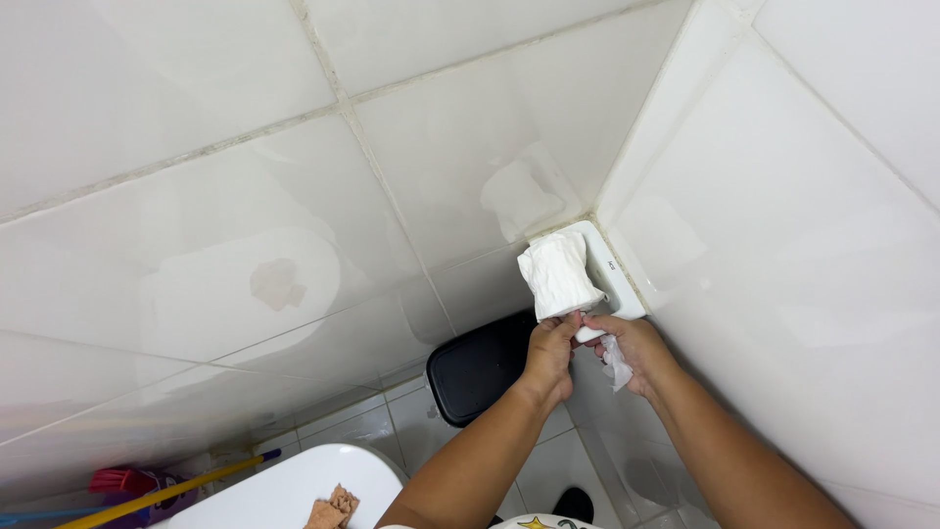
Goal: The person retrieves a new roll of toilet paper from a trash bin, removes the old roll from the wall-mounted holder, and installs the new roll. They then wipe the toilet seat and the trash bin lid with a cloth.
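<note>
Left hand [550, 355] and right hand [632, 351] pinch the toilet paper roll [558, 276] in its white wall holder [612, 269].

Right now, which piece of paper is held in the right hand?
The small crumpled white tissue hanging from the right hand, not the roll or the brownish scrap.

Two tiled walls [783, 245] hem the corner holder [612, 269]; open room lies below, above the black bin [480, 367].
</note>
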